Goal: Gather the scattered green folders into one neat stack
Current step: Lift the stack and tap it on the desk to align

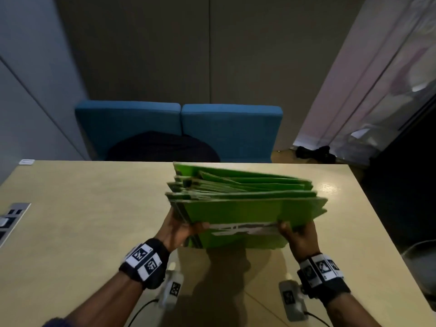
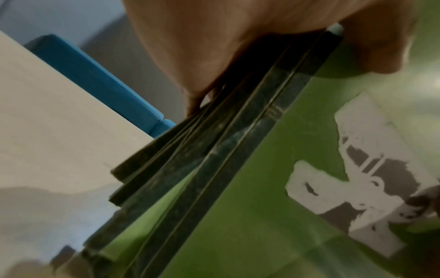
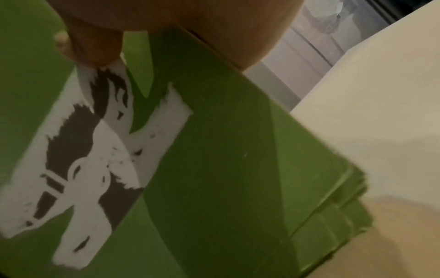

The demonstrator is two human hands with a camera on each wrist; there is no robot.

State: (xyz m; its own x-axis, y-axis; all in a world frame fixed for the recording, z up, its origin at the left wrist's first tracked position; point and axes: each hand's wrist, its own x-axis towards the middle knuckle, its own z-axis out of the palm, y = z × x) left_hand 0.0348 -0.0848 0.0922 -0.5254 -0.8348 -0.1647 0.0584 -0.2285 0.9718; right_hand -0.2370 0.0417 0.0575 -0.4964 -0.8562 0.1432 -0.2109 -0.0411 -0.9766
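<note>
Several green folders (image 1: 247, 204) form one loose bundle held upright on edge above the beige table (image 1: 82, 220). The nearest folder carries a white and grey printed picture (image 1: 243, 228). My left hand (image 1: 181, 228) grips the bundle's left end, thumb on the front cover. My right hand (image 1: 298, 234) grips the right end the same way. In the left wrist view the folders' dark spines (image 2: 214, 159) fan out unevenly below my fingers (image 2: 202, 62). The right wrist view shows the front cover (image 3: 226, 169) and stepped corners (image 3: 345, 203).
A blue sofa (image 1: 179, 128) stands behind the table's far edge, with a dark rounded chair back (image 1: 162, 147) in front of it. A metal socket panel (image 1: 11, 218) sits in the table at the left. Dark objects lie on the floor at right.
</note>
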